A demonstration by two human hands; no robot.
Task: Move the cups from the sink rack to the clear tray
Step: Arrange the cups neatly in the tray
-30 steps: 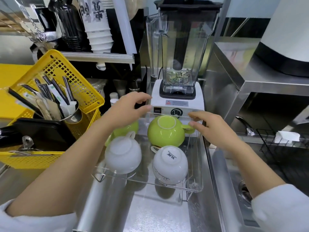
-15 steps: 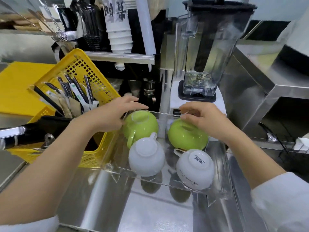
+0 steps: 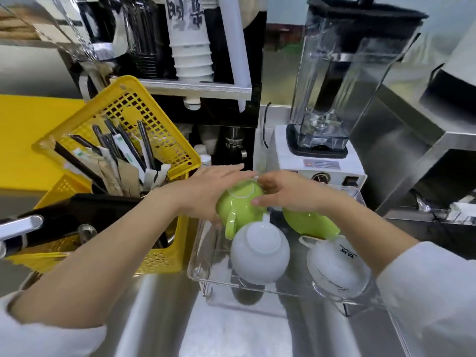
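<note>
Tabletop (image 3: 159, 318): bare steel lies open in front of the tray's near edge; the yellow basket (image 3: 144, 140) crowds the tray's left side.
Blender (image 3: 334, 104): stands just behind the tray's far edge, closing off the back.
Clear tray (image 3: 206, 279): holds four upturned cups, two rows of two, packed close.
White cups: left one (image 3: 260, 253) touches the green cup's handle; right one (image 3: 337, 269) sits at the near right corner.
Right green cup (image 3: 309, 225): partly hidden under the right wrist.
Left green cup (image 3: 239, 204): far left in the tray, tilted, handle pointing toward the camera.
Left hand (image 3: 206, 191): grip wrapped around the left green cup's side; half a second ago it only hovered at the rim.
Right hand (image 3: 288, 194): fingers pressed on the same cup's base; whether this grip is clenched I cannot tell. Earlier it lay over the right green cup.
</note>
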